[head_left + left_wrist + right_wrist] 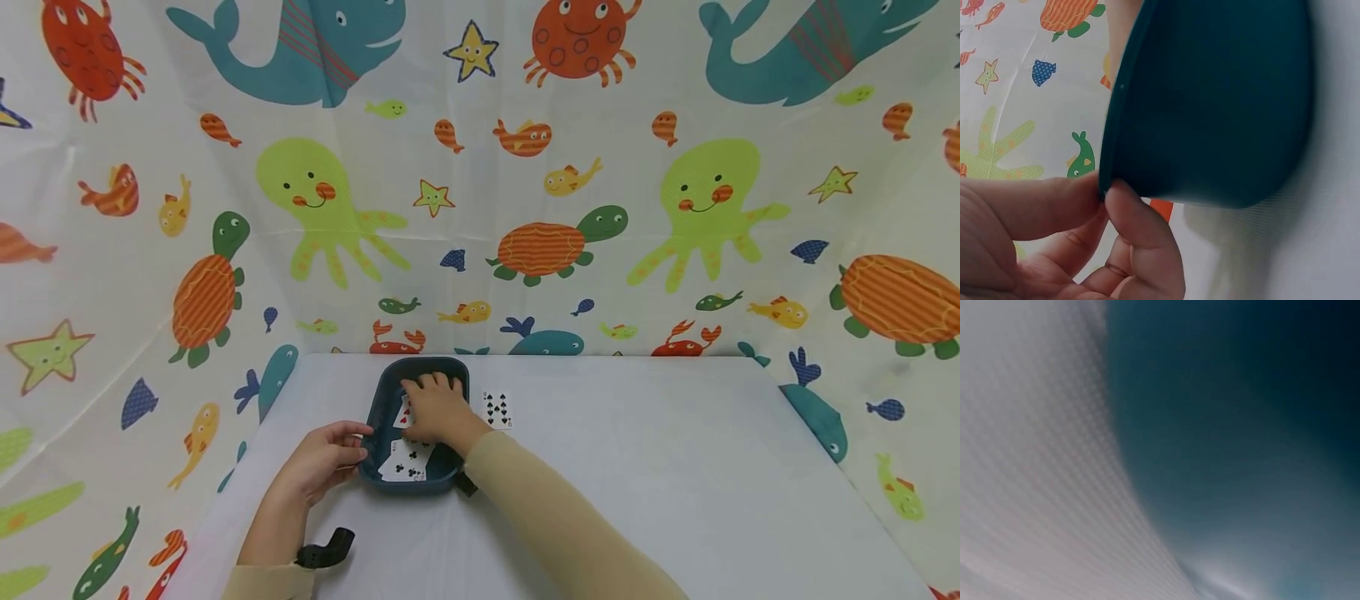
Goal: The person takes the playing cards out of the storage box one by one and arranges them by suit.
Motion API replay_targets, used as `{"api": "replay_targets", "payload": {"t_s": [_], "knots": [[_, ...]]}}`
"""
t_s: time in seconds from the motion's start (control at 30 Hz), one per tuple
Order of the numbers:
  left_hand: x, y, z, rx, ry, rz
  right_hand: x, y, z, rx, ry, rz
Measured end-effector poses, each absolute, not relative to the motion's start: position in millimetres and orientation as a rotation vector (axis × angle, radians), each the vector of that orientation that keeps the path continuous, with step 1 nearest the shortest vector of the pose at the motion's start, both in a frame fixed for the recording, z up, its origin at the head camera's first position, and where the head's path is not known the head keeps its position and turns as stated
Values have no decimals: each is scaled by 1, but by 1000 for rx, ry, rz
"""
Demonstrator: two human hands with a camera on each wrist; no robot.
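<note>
A dark blue tray (412, 486) with rounded corners stands on the white table, playing cards lying inside it. My left hand (326, 457) pinches its left rim between thumb and fingers; the left wrist view shows the tray's rim (1110, 134) and that grip up close. Inside the tray, my right hand (437, 408) reaches down with fingers spread over a red-pip card (402, 414), partly covering it. Nearer me in the tray are club cards (407, 463). The right palm's underside is hidden. Blurred tray wall (1210, 456) fills much of the right wrist view.
Just right of the tray, a spade card (497, 410) lies face up on the white table (675, 467). A sheet (480, 233) printed with sea animals hangs behind the table. Black wrist devices (326, 550) are on both wrists.
</note>
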State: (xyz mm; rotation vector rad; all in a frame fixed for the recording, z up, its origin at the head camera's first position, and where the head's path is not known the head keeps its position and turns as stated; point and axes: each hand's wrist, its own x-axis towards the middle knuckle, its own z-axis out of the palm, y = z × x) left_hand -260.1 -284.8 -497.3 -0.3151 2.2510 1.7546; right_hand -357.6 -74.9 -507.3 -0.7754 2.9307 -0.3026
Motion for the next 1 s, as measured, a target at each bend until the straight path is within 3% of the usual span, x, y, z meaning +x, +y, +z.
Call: {"api": "replay_targets", "payload": {"t_s": [1.0], "knots": [[-258, -283, -496, -308, 2246, 1773, -359, -80, -512, -764, 2935, -336]]}}
